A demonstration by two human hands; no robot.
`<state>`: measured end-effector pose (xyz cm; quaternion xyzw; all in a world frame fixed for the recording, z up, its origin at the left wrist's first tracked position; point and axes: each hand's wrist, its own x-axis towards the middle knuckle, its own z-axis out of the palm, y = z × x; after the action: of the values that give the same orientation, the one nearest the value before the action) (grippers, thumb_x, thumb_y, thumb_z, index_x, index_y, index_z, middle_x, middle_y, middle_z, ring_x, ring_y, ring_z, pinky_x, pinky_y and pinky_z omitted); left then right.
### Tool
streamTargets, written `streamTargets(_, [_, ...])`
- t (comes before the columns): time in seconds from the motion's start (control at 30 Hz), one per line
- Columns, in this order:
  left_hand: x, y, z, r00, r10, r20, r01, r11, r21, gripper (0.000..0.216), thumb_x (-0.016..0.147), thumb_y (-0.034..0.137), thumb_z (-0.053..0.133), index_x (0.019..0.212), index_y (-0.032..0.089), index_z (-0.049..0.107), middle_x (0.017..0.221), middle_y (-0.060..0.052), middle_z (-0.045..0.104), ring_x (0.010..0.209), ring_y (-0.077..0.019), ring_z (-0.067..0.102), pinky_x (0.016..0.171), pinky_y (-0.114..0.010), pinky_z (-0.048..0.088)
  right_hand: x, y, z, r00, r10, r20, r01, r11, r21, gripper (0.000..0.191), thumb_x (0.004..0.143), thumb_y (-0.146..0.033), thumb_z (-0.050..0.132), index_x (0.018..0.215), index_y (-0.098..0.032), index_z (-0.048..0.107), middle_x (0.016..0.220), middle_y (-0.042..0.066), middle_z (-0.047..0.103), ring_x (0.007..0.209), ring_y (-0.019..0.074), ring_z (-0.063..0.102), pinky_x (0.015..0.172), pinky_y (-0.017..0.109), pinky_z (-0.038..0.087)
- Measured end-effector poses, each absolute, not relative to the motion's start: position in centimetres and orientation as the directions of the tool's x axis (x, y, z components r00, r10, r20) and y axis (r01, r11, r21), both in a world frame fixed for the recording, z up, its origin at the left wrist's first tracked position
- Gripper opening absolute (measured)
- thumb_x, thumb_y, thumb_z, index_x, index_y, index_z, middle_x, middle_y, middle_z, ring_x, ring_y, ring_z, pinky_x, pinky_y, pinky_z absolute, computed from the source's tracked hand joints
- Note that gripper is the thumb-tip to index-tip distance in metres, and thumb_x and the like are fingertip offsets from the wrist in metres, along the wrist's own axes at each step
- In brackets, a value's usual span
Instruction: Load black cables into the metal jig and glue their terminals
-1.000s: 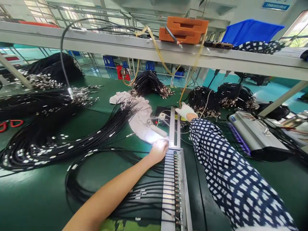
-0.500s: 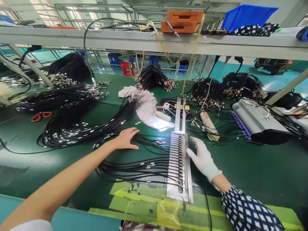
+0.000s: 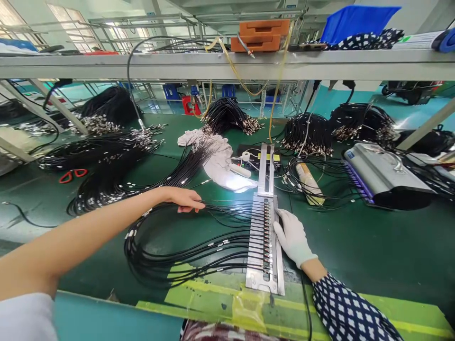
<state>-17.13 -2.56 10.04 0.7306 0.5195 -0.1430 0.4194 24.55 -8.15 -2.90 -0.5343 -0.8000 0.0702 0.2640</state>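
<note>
My bare left hand (image 3: 185, 199) is closed round a bunch of thin black cables (image 3: 227, 208), left of a metal fixture. Other black cables (image 3: 199, 248) curve in a loop below that hand and run into the fixture. This long slotted metal fixture (image 3: 256, 246) holds the cables' metal-tipped ends in a row. My right hand (image 3: 292, 237), in a white glove, rests against the fixture's right edge with thumb and fingers apart, holding nothing. A lit white cloth (image 3: 222, 166) lies beyond my left hand, with more cable ends across it.
Red-handled scissors (image 3: 73, 175) and cable bundles (image 3: 103, 175) lie at left. A grey machine (image 3: 387, 175) with purple-lit bristles stands at right, near a glue-like bottle (image 3: 309, 183). A shelf (image 3: 177, 66) crosses above the table, carrying orange boxes (image 3: 263, 35) and a blue bin (image 3: 359, 23).
My left hand has gone from spread fingers to a grip on the cables, and the cable loop has shifted left. My right hand has moved slightly down and in, against the fixture.
</note>
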Motion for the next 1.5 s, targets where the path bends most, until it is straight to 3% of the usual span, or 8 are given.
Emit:
streamTargets(0.23, [-14.9, -3.0, 14.2, 0.531, 0.73, -0.431, 0.625, 0.007, 0.78, 0.059, 0.088, 0.07, 0.044, 0.089, 0.015, 0.066, 0.053, 0.005, 0.031, 0.048, -0.0095, 0.026, 0.047, -0.024, 0.022, 24.4, -8.2, -2.6, -0.279, 0.906, 0.319, 0.823, 0.397, -0.407, 0.049, 0.099, -0.043, 0.037, 0.134, -0.012, 0.051, 0.133, 0.017, 0.059, 0.124, 0.0317, 0.052, 0.104, 0.05, 0.042])
streamTargets(0.4, [-19.6, -2.7, 7.8, 0.389, 0.698, -0.601, 0.898, -0.141, 0.418, 0.07, 0.083, 0.078, 0.034, 0.071, 0.016, 0.063, 0.054, 0.001, 0.044, 0.05, -0.013, 0.042, 0.051, -0.024, 0.035, 24.4, -8.3, -2.4, -0.274, 0.909, 0.313, 0.819, 0.391, -0.42, 0.048, 0.099, -0.045, 0.038, 0.135, -0.015, 0.051, 0.132, 0.015, 0.06, 0.123, 0.0309, 0.054, 0.102, 0.049, 0.044])
streamTargets(0.63, [-19.2, -8.8, 4.6, 0.282, 0.952, -0.123, 0.959, -0.279, 0.039, 0.055, 0.093, 0.056, 0.041, 0.12, 0.012, 0.06, 0.127, -0.021, 0.058, 0.122, -0.0347, 0.052, 0.101, -0.045, 0.041, 24.3, -8.4, -2.3, -0.275, 0.908, 0.316, 0.823, 0.392, -0.41, 0.05, 0.099, -0.045, 0.037, 0.135, -0.014, 0.051, 0.132, 0.016, 0.06, 0.123, 0.0315, 0.053, 0.102, 0.049, 0.042])
streamTargets(0.8, [-13.3, -19.2, 2.9, 0.352, 0.912, -0.212, 0.91, -0.281, 0.305, 0.089, 0.065, 0.059, 0.077, 0.139, 0.019, 0.045, 0.137, -0.017, 0.052, 0.123, -0.0358, 0.052, 0.101, -0.045, 0.045, 24.3, -8.3, -2.4, -0.281, 0.91, 0.306, 0.826, 0.391, -0.405, 0.05, 0.099, -0.046, 0.037, 0.135, -0.015, 0.052, 0.133, 0.015, 0.06, 0.123, 0.0317, 0.052, 0.102, 0.048, 0.042])
streamTargets(0.97, [-11.0, -21.8, 2.9, 0.27, 0.859, -0.435, 0.89, -0.051, 0.453, 0.018, 0.091, 0.036, 0.047, 0.097, 0.02, 0.054, 0.095, -0.007, 0.064, 0.087, -0.0233, 0.061, 0.075, -0.034, 0.047, 24.2, -8.3, -2.3, -0.28, 0.909, 0.308, 0.828, 0.391, -0.402, 0.05, 0.099, -0.046, 0.037, 0.134, -0.014, 0.052, 0.131, 0.015, 0.061, 0.122, 0.0314, 0.053, 0.102, 0.048, 0.041])
streamTargets(1.13, [-10.9, -19.9, 4.4, 0.261, 0.843, -0.47, 0.882, -0.011, 0.47, 0.023, 0.082, 0.039, 0.051, 0.073, 0.021, 0.041, 0.086, -0.003, 0.055, 0.074, -0.0178, 0.056, 0.067, -0.029, 0.042, 24.2, -8.4, -2.2, -0.281, 0.909, 0.308, 0.814, 0.396, -0.424, 0.048, 0.098, -0.045, 0.037, 0.134, -0.016, 0.053, 0.132, 0.014, 0.061, 0.124, 0.0308, 0.052, 0.102, 0.047, 0.041])
streamTargets(1.3, [-10.3, -18.2, 7.4, 0.318, 0.544, -0.777, 0.73, 0.383, 0.567, 0.046, 0.083, 0.069, 0.045, 0.083, 0.023, 0.037, 0.056, 0.008, 0.045, 0.038, -0.0098, 0.035, 0.041, -0.024, 0.027, 24.3, -8.5, -2.1, -0.281, 0.91, 0.304, 0.809, 0.395, -0.435, 0.048, 0.098, -0.045, 0.037, 0.135, -0.018, 0.053, 0.132, 0.015, 0.06, 0.123, 0.032, 0.052, 0.102, 0.049, 0.04])
streamTargets(1.5, [-10.0, -15.5, 10.7, 0.346, 0.72, -0.602, 0.717, 0.211, 0.665, 0.055, 0.086, 0.071, 0.045, 0.081, 0.018, 0.056, 0.057, 0.006, 0.035, 0.048, -0.0091, 0.029, 0.046, -0.023, 0.021, 24.3, -8.4, -2.2, -0.273, 0.916, 0.294, 0.818, 0.382, -0.429, 0.048, 0.097, -0.047, 0.039, 0.134, -0.018, 0.053, 0.137, 0.015, 0.056, 0.125, 0.0321, 0.051, 0.103, 0.048, 0.04])
